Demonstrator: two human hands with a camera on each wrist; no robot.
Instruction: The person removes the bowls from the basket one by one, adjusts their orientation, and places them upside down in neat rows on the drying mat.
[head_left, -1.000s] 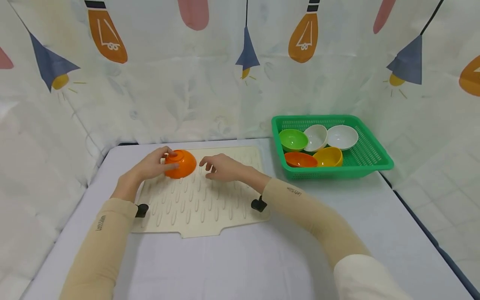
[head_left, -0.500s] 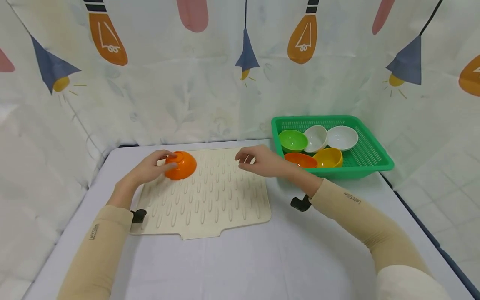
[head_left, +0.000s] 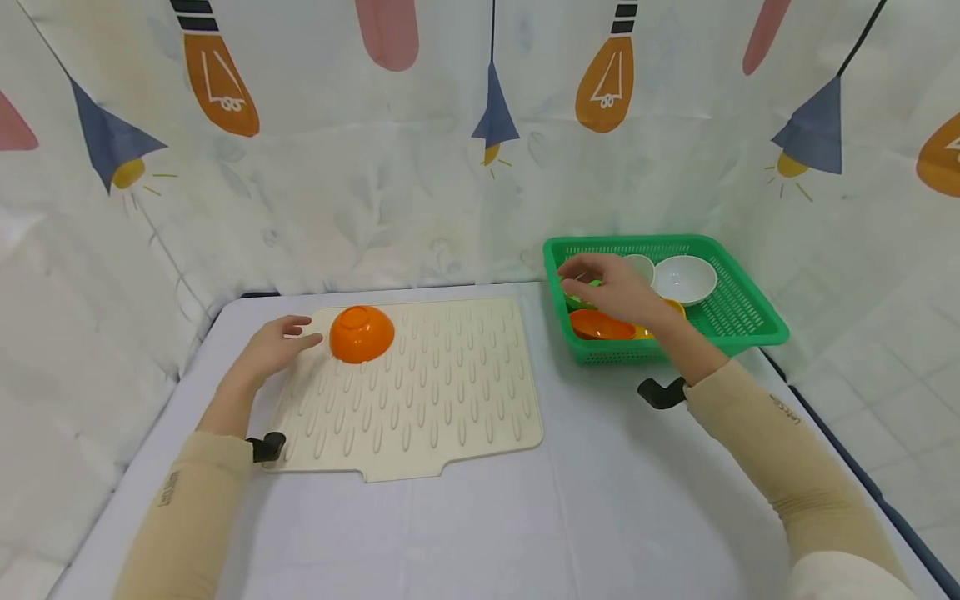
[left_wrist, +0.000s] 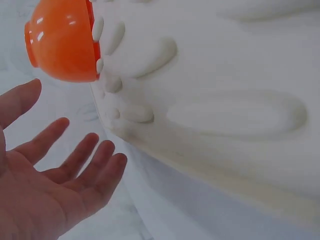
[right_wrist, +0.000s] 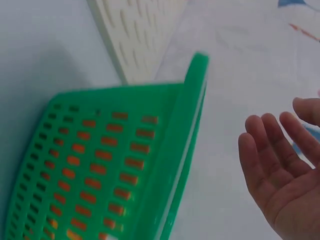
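An orange bowl (head_left: 362, 335) lies upside down on the cream ridged drying mat (head_left: 420, 400), near its far left corner. Just left of the bowl is my left hand (head_left: 276, 348), its fingers apart from it and holding nothing. In the left wrist view those fingers (left_wrist: 82, 155) are spread below the bowl (left_wrist: 62, 42). My right hand (head_left: 615, 287) hovers over the green basket (head_left: 742, 325) with relaxed, empty fingers, covering part of a green bowl (head_left: 576, 298). Inside the basket are also an orange bowl (head_left: 600, 325), a white bowl (head_left: 686, 279) and a yellow bowl (head_left: 675, 307).
Another whitish bowl (head_left: 640, 265) shows behind my right hand. The basket stands at the back right of the white-clothed table (head_left: 480, 533), close to the patterned curtain (head_left: 420, 192). A gap of tablecloth separates mat and basket.
My left hand has let go of the orange bowl and drawn back left. My right hand has moved right, from above the mat to over the basket. The upturned bowl stays in place.
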